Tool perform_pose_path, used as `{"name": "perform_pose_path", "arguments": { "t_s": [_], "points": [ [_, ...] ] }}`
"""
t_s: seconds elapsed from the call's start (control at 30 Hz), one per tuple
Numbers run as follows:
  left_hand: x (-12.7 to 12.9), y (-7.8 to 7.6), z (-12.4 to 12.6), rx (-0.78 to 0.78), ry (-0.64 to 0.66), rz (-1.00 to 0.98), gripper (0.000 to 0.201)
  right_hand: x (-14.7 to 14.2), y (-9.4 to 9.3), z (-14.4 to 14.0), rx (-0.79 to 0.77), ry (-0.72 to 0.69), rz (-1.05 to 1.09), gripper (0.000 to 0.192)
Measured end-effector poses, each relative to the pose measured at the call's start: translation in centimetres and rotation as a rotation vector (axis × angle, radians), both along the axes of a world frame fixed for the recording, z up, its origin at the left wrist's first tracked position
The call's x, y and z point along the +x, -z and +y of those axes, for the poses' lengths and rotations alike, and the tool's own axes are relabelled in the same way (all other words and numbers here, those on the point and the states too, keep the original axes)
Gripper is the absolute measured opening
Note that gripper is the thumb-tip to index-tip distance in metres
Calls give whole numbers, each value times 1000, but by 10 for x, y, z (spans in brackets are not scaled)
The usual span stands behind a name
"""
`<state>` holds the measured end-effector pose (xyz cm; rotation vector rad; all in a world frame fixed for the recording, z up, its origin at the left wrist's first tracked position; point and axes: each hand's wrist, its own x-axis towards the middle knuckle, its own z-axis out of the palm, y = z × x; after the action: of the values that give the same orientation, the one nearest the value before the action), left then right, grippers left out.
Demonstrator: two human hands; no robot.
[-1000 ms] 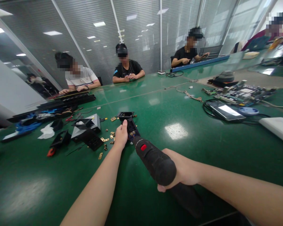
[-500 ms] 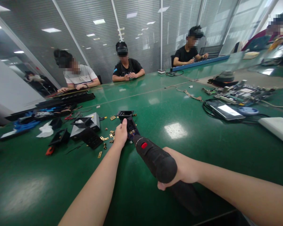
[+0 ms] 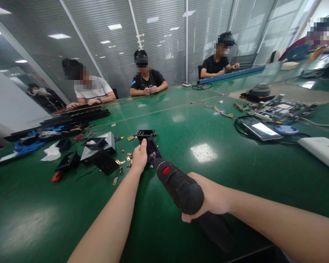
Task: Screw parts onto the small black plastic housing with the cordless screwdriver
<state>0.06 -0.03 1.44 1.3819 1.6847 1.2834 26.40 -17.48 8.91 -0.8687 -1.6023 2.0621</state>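
My right hand (image 3: 200, 201) is closed round the grip of a black cordless drill (image 3: 178, 184) with a red button on top. The drill's nose points away from me, at a black plastic housing (image 3: 153, 148) with brass-coloured parts inside. Whether the bit touches those parts is hidden behind the drill's body. My left hand (image 3: 140, 156) grips the housing from its left side, thumb up along its edge. Small brass plates (image 3: 122, 162) and brass screws (image 3: 121, 170) lie scattered just left of this hand. Another black frame-like part (image 3: 145, 133) sits at the housing's far end.
On the left of the green table (image 3: 175, 135) are black plastic parts (image 3: 105, 162), a grey box (image 3: 109, 142) and white tissue (image 3: 51, 152). A phone-like device (image 3: 259, 128), cables and circuit boards (image 3: 279, 109) lie at right. Several people sit along the far side.
Both hands, the drill and the housing keep nearly the same places. The whole view has shifted very slightly.
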Motion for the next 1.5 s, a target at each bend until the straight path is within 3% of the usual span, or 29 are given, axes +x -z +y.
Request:
{"name": "perform_pose_path", "arguments": {
  "t_s": [0.6,0.83,1.2,1.5],
  "points": [
    [1,0,0,33,3,-19,91,1,0,1,25,-30,38,30],
    [5,-8,-4,24,-40,-16,83,0,0,2,-1,-7,29,34],
    [-1,1,4,19,-15,34,92,1,-4,3,34,-8,14,43],
    [1,-2,2,38,-25,14,88,0,-2,3,36,4,36,45]
  ]
}}
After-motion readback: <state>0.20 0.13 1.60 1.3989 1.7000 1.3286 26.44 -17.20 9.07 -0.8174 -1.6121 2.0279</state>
